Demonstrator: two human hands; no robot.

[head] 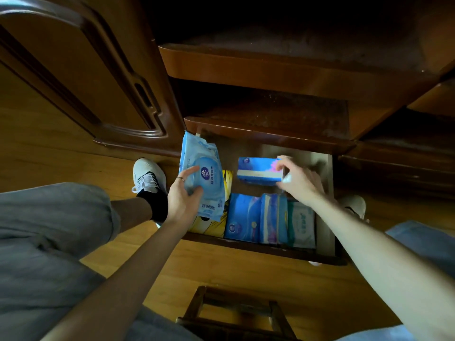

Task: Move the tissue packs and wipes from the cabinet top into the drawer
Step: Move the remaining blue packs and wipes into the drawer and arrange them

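Observation:
The wooden drawer point(325, 205) stands pulled out below the cabinet shelves. My left hand point(183, 198) holds a light blue pack of wipes point(203, 173) upright over the drawer's left end. My right hand point(299, 179) grips a blue tissue pack point(258, 171) by its right end, over the drawer's back half. Along the drawer's front lie a blue tissue pack point(242, 217), a second blue pack on edge point(272, 217) and a white-green pack point(301, 223). A yellow pack point(213, 226) lies at the left under the wipes.
Two dark wooden shelves point(270, 67) sit above the drawer. A carved cabinet door point(86, 77) stands to the left. My knees in grey trousers and white shoes point(147, 175) flank the drawer. A small wooden stool point(236, 313) stands on the floor in front.

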